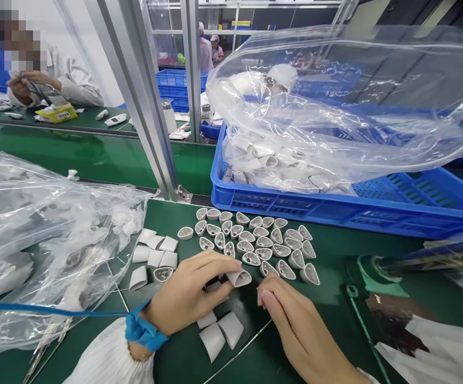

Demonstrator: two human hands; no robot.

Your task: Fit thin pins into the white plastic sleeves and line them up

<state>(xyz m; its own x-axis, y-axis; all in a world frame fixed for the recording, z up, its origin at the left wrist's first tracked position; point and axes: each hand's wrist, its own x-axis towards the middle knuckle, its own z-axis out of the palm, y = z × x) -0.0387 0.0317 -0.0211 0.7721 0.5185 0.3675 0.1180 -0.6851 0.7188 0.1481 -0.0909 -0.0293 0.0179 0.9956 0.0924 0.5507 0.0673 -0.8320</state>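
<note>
My left hand [197, 282], with a blue wrist strap [143, 328], pinches a hollow white plastic shell [240, 278] between thumb and fingers, its open end facing me. To the right, my right hand [291, 314] has its fingers curled together beside a standing shell [269, 268]; its fingertips are partly hidden, and what they hold, if anything, cannot be seen. Several shells [263, 241] stand in rough rows beyond my hands, their open ends up. Loose shells [157, 258] lie left of my left hand. More shells [212, 341] rest on their sides below it.
A blue crate [271, 202] with a clear bag [335, 144] of shells stands behind the rows. Another plastic bag [55, 240] spreads over the left side. A metal post [139, 90] rises behind. A green metal fixture [375, 277] stands right. A co-worker [63, 80] sits across.
</note>
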